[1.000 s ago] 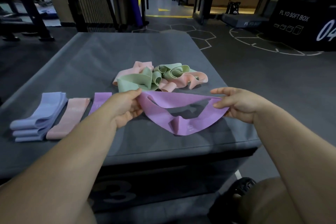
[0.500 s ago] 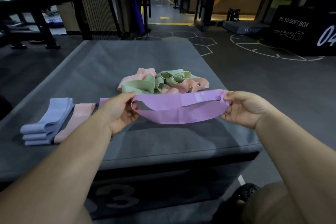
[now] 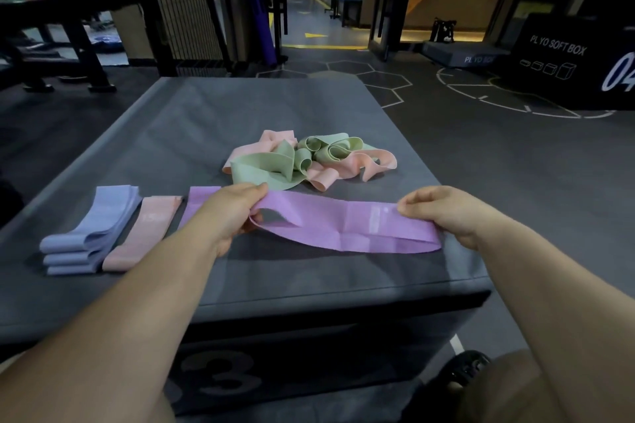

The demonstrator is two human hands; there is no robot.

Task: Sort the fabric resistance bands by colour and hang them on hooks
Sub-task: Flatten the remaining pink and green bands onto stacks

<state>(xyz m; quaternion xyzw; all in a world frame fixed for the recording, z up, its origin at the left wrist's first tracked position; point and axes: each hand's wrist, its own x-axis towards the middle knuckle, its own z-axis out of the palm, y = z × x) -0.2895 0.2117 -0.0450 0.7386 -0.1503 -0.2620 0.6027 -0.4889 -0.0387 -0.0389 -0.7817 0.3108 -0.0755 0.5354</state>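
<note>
A purple fabric band (image 3: 347, 227) is stretched flat between my hands, just above the grey plyo box (image 3: 240, 106). My left hand (image 3: 233, 213) pinches its left end and my right hand (image 3: 450, 213) grips its right end. Behind it lies a tangled heap of green bands (image 3: 268, 168) and pink bands (image 3: 364, 165). On the left of the box lie flat bands in rows: several blue ones (image 3: 92, 230), a pink one (image 3: 144, 233) and a purple one (image 3: 199, 203) partly hidden by my left hand. No hooks show.
The box's front edge is close to me, with a "3" (image 3: 223, 378) on its face. A black plyo soft box (image 3: 577, 62) stands at the far right, a dark bench (image 3: 62, 31) at the far left, and a mesh rack (image 3: 178, 3) behind the box.
The purple band went from a drooping twisted loop to pulled out flat and wide. My right hand moved rightward and closed round the band's end.
</note>
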